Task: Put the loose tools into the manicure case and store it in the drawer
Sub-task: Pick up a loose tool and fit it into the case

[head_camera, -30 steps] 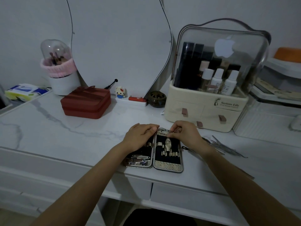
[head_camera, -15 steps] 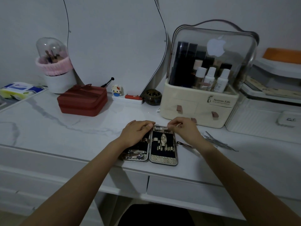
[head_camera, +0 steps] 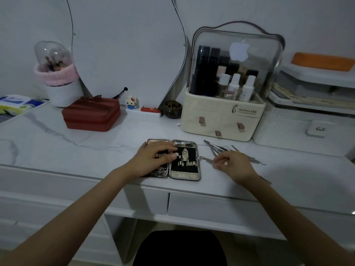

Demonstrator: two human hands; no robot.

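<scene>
The manicure case [head_camera: 184,174] lies open and flat near the front edge of the white marble table, with black lining and metal tools in both halves. My left hand [head_camera: 153,160] rests flat on the left half with its fingers spread, covering most of it. Just right of the case, my right hand [head_camera: 233,166] pinches a thin metal tool [head_camera: 206,159] whose tip points at the case. Several loose metal tools [head_camera: 219,148] lie on the table beyond my right hand. Two closed drawers [head_camera: 211,206] sit under the table's front edge.
Behind the case stands a cream cosmetics organizer [head_camera: 222,120] with a clear lid. A red pouch [head_camera: 92,116] lies at back left, beside a brush holder [head_camera: 57,77]. A mirror [head_camera: 126,50] leans on the wall. White storage boxes [head_camera: 299,127] fill the right. A black stool [head_camera: 180,248] sits below.
My right hand left the top of the case's right half, moved right and took hold of a thin loose tool. My left hand stayed on the left half.
</scene>
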